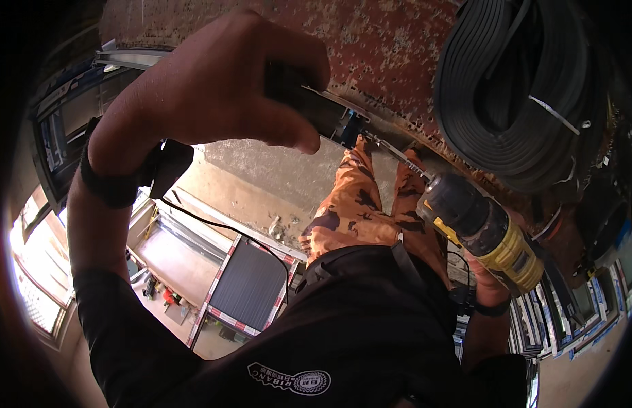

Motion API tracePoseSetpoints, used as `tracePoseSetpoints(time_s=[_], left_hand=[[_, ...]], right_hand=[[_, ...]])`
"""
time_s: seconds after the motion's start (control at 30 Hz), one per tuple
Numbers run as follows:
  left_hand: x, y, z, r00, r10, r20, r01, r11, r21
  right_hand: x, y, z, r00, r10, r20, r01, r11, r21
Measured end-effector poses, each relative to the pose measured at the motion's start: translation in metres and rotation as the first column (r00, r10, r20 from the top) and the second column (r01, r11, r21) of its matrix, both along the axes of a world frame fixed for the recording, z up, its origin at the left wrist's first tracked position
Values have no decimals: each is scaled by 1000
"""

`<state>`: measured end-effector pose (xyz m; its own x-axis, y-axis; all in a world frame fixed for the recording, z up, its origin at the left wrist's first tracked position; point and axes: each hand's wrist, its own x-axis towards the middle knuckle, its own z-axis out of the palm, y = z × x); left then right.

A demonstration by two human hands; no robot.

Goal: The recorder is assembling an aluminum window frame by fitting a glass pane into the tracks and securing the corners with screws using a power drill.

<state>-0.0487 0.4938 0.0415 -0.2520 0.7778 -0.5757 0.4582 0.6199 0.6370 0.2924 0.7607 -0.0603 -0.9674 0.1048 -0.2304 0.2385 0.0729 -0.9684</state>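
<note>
Now, right hand (488, 280) gripping yellow drill (491, 234), bit (401, 156) in its chuck (452, 198), left hand (224, 88) curled round dark bar (316, 112)

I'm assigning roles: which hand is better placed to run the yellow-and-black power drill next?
Likely the right hand: it holds the drill, slim metal bit pointing leftward. The left hand, away from the drill, curls by a dark elongated piece.
</note>
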Motion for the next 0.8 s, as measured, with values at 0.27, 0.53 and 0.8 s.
tracePoseSetpoints(time_s=[0.27, 0.53, 0.8], left_hand=[[7, -9, -11, 873, -300, -385, 388, 905, 176], [16, -11, -20, 808, -290, -513, 429, 886, 175], [19, -5, -15, 796, -300, -526, 438, 885, 157]], right_hand=[[-14, -2, 13, 998, -65, -11, 64, 996, -68], [-37, 0, 21, 982, 185, 32, -179, 873, 453], [11, 24, -11, 790, 574, -216, 10, 341, 940]])
